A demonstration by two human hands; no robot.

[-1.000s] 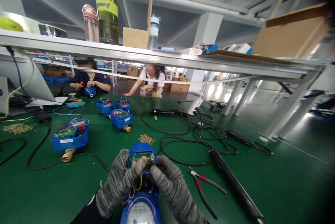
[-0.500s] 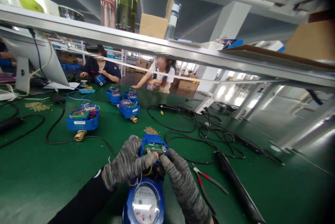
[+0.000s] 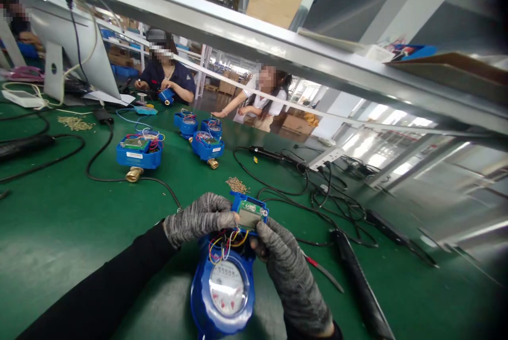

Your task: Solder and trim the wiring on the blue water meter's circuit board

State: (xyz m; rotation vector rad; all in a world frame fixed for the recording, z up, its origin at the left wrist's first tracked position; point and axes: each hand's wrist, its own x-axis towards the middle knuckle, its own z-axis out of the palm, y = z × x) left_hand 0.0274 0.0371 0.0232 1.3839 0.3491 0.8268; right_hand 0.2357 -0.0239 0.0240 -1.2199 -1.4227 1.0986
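Note:
My left hand (image 3: 202, 219), in a grey knitted glove, pinches the left side of a blue display housing (image 3: 250, 214) that holds a green circuit board and a small grey screen. On its right side, my right hand (image 3: 283, 255), gloved alike, grips the same housing. Red, yellow and white wires (image 3: 229, 240) run from it down into a blue water meter (image 3: 226, 289), whose round dial faces up at the near edge. The bare fingertips of both hands show. Partly hidden behind my right forearm lie red-handled pliers (image 3: 323, 271).
Several blue meters with brass fittings, such as one at the left (image 3: 138, 150), stand on the green table (image 3: 130, 229). A pile of small screws (image 3: 237, 185) lies beyond my hands. Black cables and a long black tool (image 3: 357, 282) lie at right. Two people sit across the table.
The display housing has tilted so its screen and board face me more. My left thumb has drawn back to its left edge. The camera view has tilted and dropped.

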